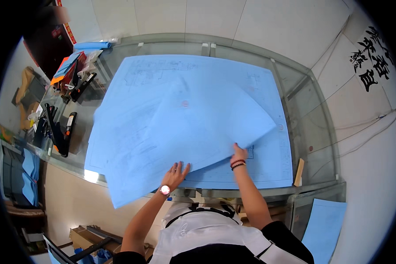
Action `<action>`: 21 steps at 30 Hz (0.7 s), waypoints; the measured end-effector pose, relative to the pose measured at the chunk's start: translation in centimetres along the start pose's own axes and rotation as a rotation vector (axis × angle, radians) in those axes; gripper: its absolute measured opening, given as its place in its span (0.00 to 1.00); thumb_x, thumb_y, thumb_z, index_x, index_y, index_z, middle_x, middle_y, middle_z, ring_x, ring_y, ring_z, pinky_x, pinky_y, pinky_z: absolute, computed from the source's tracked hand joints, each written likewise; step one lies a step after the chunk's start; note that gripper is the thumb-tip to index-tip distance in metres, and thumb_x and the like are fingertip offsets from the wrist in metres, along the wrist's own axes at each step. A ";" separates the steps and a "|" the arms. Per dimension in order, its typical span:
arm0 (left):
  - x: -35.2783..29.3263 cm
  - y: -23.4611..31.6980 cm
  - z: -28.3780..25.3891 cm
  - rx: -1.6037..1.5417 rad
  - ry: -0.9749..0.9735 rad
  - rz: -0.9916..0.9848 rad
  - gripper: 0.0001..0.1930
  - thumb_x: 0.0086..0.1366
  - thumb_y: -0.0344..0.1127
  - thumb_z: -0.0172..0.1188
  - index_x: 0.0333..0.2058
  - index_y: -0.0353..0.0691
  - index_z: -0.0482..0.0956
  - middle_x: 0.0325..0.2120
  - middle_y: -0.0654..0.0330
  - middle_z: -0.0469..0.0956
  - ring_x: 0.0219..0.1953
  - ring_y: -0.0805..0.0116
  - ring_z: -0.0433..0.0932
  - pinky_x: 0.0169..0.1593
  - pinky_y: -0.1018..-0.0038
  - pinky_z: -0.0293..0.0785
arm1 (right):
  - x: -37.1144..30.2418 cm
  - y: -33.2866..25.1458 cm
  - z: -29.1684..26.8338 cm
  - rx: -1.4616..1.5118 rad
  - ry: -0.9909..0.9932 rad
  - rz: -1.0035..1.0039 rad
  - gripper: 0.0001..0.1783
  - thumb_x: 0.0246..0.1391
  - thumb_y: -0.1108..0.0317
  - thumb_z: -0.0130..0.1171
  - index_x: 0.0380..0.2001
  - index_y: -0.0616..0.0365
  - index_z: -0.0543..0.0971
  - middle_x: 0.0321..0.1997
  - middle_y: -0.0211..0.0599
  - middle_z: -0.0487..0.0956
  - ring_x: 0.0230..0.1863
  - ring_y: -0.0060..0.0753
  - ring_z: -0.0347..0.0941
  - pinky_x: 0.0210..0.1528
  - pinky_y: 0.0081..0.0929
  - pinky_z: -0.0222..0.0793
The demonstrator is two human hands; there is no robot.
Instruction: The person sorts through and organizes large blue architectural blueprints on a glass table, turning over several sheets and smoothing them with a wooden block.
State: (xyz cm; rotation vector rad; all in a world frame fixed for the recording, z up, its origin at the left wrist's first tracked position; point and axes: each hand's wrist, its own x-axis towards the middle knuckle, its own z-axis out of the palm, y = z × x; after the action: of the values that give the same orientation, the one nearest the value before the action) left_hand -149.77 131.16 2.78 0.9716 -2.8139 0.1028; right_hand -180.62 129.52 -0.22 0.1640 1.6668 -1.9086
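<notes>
A large pale-blue drawing sheet, smeared by motion, lies askew with one corner hanging past the near table edge. Beneath it is another blue drawing sheet with fine printed lines; whether more sheets lie below I cannot tell. My left hand, with a watch at the wrist, rests on the upper sheet's near edge, fingers spread. Farther right, my right hand, wearing dark and red bracelets, pinches that same edge between thumb and fingers. The sheet's right part is lifted and curved.
The sheets lie on a glass-topped table. At its left stand a long-arm stapler, a second black stapler and a red box. A wooden block is near the right corner. More blue sheets lie at lower right.
</notes>
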 end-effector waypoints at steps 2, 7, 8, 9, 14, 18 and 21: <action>1.3 0.7 -0.3 -0.013 0.012 0.065 0.29 0.55 0.27 0.48 0.57 0.44 0.55 0.45 0.42 0.68 0.44 0.49 0.73 0.36 0.67 0.77 | 0.2 -1.3 -2.8 -0.024 0.045 -0.045 0.18 0.45 0.73 0.58 0.40 0.69 0.69 0.37 0.43 0.73 0.35 0.36 0.69 0.39 0.31 0.66; 3.6 4.9 0.2 -0.068 0.074 0.241 0.29 0.55 0.26 0.48 0.58 0.44 0.56 0.45 0.42 0.69 0.42 0.50 0.75 0.31 0.69 0.78 | -2.1 -7.1 -5.4 -0.054 0.205 -0.376 0.13 0.51 0.71 0.52 0.36 0.72 0.71 0.33 0.45 0.75 0.33 0.32 0.70 0.36 0.27 0.66; 3.8 6.2 0.3 -0.107 0.100 0.291 0.29 0.55 0.26 0.48 0.58 0.44 0.56 0.44 0.42 0.69 0.42 0.50 0.75 0.30 0.69 0.78 | -2.0 -7.6 -5.8 -0.150 0.222 -0.563 0.13 0.52 0.71 0.52 0.36 0.73 0.71 0.33 0.46 0.75 0.31 0.32 0.70 0.34 0.27 0.66; 3.8 7.5 0.5 -0.151 0.125 0.346 0.29 0.55 0.26 0.48 0.58 0.44 0.56 0.44 0.42 0.69 0.42 0.50 0.75 0.29 0.70 0.78 | -2.0 -7.9 -5.8 -0.254 0.246 -0.747 0.13 0.53 0.70 0.51 0.37 0.73 0.71 0.32 0.46 0.76 0.30 0.32 0.71 0.33 0.27 0.66; 1.6 9.3 1.6 -0.233 0.168 0.459 0.28 0.53 0.29 0.48 0.56 0.35 0.58 0.44 0.42 0.69 0.48 0.50 0.71 0.42 0.65 0.74 | -10.3 -5.7 -3.9 -0.881 -0.330 -0.827 0.12 0.50 0.74 0.50 0.40 0.59 0.74 0.33 0.48 0.76 0.28 0.46 0.71 0.29 0.34 0.67; 0.8 7.9 2.9 -0.366 -0.007 0.537 0.21 0.51 0.32 0.51 0.45 0.31 0.68 0.39 0.46 0.72 0.43 0.53 0.72 0.45 0.64 0.71 | -15.5 -2.7 -2.4 -1.219 -0.803 -1.068 0.18 0.49 0.64 0.51 0.46 0.47 0.72 0.53 0.40 0.68 0.49 0.43 0.68 0.46 0.43 0.67; 0.2 7.4 4.0 -0.381 -0.157 0.528 0.12 0.51 0.32 0.51 0.34 0.35 0.75 0.31 0.49 0.76 0.36 0.54 0.75 0.39 0.61 0.71 | -15.1 -3.0 -3.5 -1.333 -1.023 -1.027 0.30 0.48 0.50 0.54 0.55 0.41 0.65 0.61 0.43 0.58 0.64 0.42 0.48 0.60 0.58 0.36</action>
State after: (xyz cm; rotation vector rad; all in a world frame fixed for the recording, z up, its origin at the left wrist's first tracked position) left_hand -155.00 136.35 -1.17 0.1540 -2.9917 -0.4473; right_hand -170.81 138.16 8.59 -2.0476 1.8585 -0.5695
